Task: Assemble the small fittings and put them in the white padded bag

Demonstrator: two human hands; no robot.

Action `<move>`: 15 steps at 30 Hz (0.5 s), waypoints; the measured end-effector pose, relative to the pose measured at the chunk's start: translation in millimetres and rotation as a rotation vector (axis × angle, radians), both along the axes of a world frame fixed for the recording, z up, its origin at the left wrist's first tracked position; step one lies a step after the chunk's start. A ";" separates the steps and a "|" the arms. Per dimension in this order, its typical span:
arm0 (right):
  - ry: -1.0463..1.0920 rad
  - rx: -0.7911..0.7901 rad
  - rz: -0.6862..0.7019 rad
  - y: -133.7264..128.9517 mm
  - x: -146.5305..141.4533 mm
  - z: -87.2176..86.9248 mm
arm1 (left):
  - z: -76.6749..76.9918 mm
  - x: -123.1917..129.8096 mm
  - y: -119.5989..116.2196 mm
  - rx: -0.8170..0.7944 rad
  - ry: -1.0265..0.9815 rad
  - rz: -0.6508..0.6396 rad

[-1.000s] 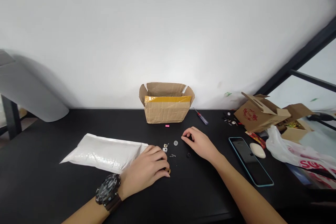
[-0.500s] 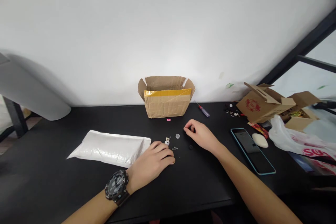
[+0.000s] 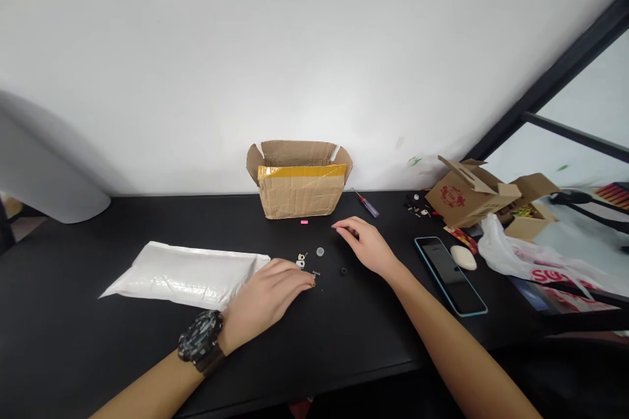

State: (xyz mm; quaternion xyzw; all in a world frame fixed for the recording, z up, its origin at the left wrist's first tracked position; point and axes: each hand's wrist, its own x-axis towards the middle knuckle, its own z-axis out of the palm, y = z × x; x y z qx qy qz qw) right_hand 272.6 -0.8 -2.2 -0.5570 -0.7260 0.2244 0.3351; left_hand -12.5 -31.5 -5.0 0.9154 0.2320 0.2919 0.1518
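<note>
My left hand (image 3: 270,291), with a black watch (image 3: 200,338) on its wrist, rests by the small springs (image 3: 316,273); its fingers are together and anything under the fingertips is hidden. White and cream small parts (image 3: 301,260) and a clear round disc (image 3: 320,251) lie just beyond it. Over the table to the right is my right hand (image 3: 366,245), thumb and fingers apart at the tips, with nothing visible between them. A small black ring (image 3: 343,270) lies below that hand. Behind the parts is a pink piece (image 3: 304,222).
An open cardboard box (image 3: 302,193) stands against the wall. A white padded mailer (image 3: 184,275) lies left. Rightward are a screwdriver (image 3: 368,205), small loose parts (image 3: 417,209), a phone (image 3: 449,275), a white oval object (image 3: 463,258), another box (image 3: 462,196) and a plastic bag (image 3: 521,255).
The view has shifted slightly right. My right hand's fingers have straightened and its thumb has parted from them. My left hand's fingers have drawn closer together beside the springs.
</note>
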 end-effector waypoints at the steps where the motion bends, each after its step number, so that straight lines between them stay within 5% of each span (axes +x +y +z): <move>1: 0.000 0.009 -0.006 0.3 0.8 0.1 | 0.9 -1.2 1.5 -0.067 -0.037 0.047; 8: 0.073 0.001 -0.008 -0.8 1.4 1.2 | 5.9 -17.3 13.3 -0.422 -0.292 0.389; 15: 0.390 -0.067 0.028 -5.7 -15.8 18.1 | 23.2 -18.4 29.5 -0.495 -0.389 0.381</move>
